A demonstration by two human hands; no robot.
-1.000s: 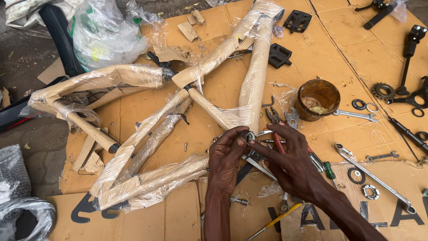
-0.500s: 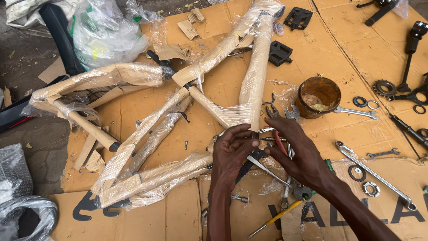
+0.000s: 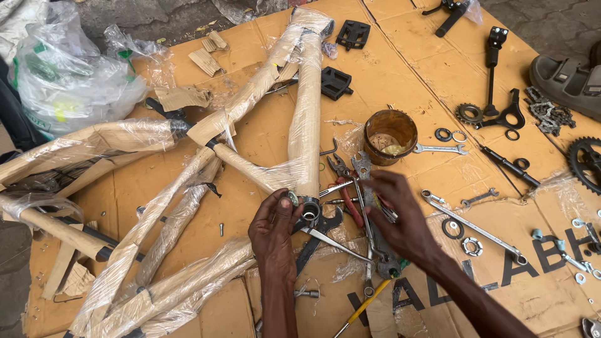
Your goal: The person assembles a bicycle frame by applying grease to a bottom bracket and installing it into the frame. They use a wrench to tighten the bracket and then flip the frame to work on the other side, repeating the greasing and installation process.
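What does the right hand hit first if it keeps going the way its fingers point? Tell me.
The right hand points up-left over the tool pile. It would probably meet the adjustable wrench and pliers first, just short of the wrapped bicycle frame; depth is unclear.

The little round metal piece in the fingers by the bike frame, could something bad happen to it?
Maybe. The left hand pinches the small metal piece right at the frame's open shell; if it slips, it could vanish among the tools and plastic wrap. The right hand is down among pointed pliers and spanners, so a finger might get poked. The grease tub stands close enough to be knocked.
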